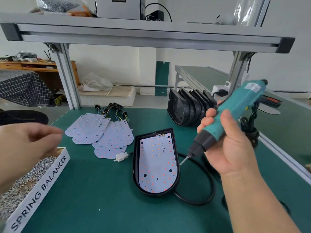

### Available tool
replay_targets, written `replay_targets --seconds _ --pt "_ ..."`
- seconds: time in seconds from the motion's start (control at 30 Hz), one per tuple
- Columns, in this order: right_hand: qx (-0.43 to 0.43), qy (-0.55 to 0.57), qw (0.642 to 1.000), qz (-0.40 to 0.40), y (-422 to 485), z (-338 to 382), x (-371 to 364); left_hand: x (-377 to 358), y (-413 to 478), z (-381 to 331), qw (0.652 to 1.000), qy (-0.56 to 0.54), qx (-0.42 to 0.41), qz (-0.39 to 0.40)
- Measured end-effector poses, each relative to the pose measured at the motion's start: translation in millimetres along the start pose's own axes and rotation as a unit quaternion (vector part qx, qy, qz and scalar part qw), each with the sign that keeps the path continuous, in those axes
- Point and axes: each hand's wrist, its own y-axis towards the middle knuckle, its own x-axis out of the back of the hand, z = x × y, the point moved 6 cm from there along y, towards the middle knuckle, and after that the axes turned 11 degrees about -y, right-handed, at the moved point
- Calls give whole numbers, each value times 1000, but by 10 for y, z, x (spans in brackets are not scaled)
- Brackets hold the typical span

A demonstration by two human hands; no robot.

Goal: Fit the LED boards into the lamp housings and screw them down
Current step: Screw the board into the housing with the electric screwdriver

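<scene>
Black lamp housing (136, 158) lies open side up, white LED board (157, 167) seated flat inside. To its left, spare LED boards (114, 137), wired, overlap in a heap. Behind it, empty housings (186, 110) stand on edge, nested. Teal screwdriver (235, 108) tilted, bit near the housing's right rim.

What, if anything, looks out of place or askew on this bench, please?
Nothing looks damaged or spilled. The only untidy spot is the spare LED boards, fanned in an overlapping heap left of the lamp housing; the screws sit inside their box.
</scene>
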Motion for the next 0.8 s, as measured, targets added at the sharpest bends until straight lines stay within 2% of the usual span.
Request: replay_targets --seconds 0.03,0.13,0.27,0.43,0.63,0.8 --pt "2 7 1000 -12 -24 -56 24 -112 -26 -108 999 -23 -20 10" --pt "10 10 999 -47 -92 -150 115 -651 -77 -225 985 -151 18 78" --pt "5 12 999 -31 -134 -148 130 -1293 -240 -264 949 -255 89 163" --pt "-4 -2 997 -73 -177 -215 175 -1593 -504 -97 943 -214 113 226" --pt "37 45 998 -38 -194 -106 102 -1586 -557 31 940 -223 147 211" --pt "57 33 993 -95 -197 -82 152 -1658 -631 38 942 -197 150 229"
